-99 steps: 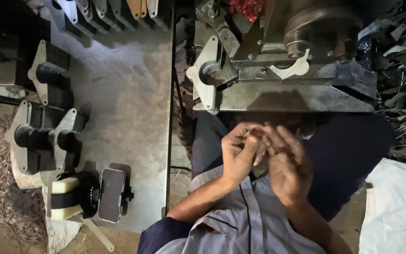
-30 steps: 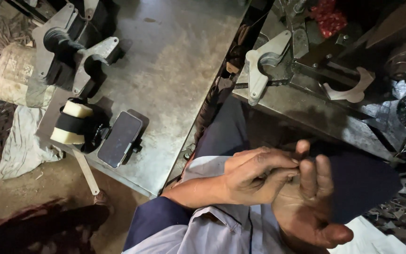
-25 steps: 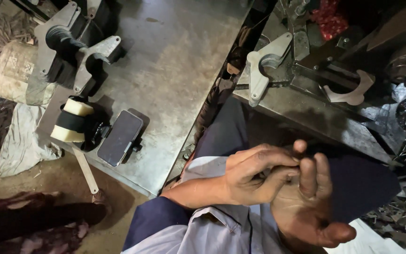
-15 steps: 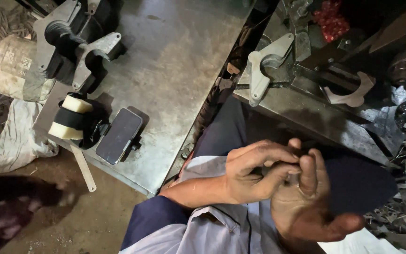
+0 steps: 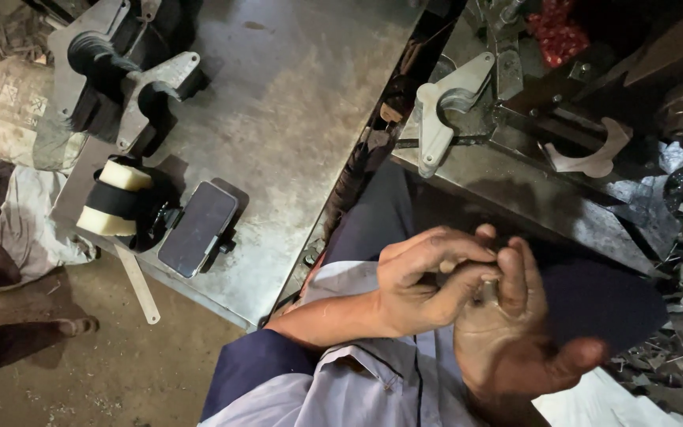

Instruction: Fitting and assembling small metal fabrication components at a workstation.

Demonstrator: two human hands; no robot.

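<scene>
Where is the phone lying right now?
In the head view the phone lies on the left, near the front edge of the metal table, beside a black holder with foam pads.

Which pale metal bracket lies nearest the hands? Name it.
The upright bracket at the machine's left edge, just above the left hand; the curved one sits farther right.

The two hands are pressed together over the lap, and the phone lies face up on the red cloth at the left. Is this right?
Not fully. In the head view the left hand and right hand do meet over the lap, but the phone lies on the grey metal table, not on a red cloth. It sits in a dark holder beside a foam-padded clamp.
</scene>
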